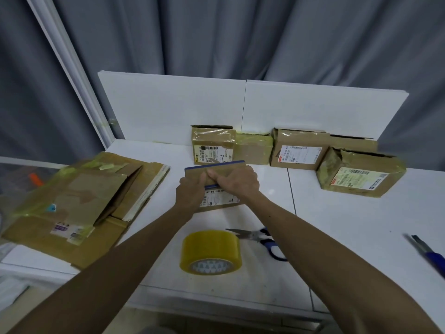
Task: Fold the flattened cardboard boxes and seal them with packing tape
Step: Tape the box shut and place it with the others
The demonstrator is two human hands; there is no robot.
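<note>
We see the small cardboard box [216, 169] held just beyond the tape roll [212, 249] on the white table [337, 225]. The left hand [190, 194] and right hand [234, 180] are both curled around it and touch each other. Its long axis runs left to right, a blue-striped upper edge rises slightly rightward, and a printed label faces us; its contents are hidden. The roll lies on its side, core toward us. Blue-handled scissors [262, 238] lie just right of the roll, blades pointing left. A stack of flattened boxes [79, 201] lies left of the roll. Four folded boxes [298, 150] stand well beyond the roll against a white board [192, 104], contents unseen.
</note>
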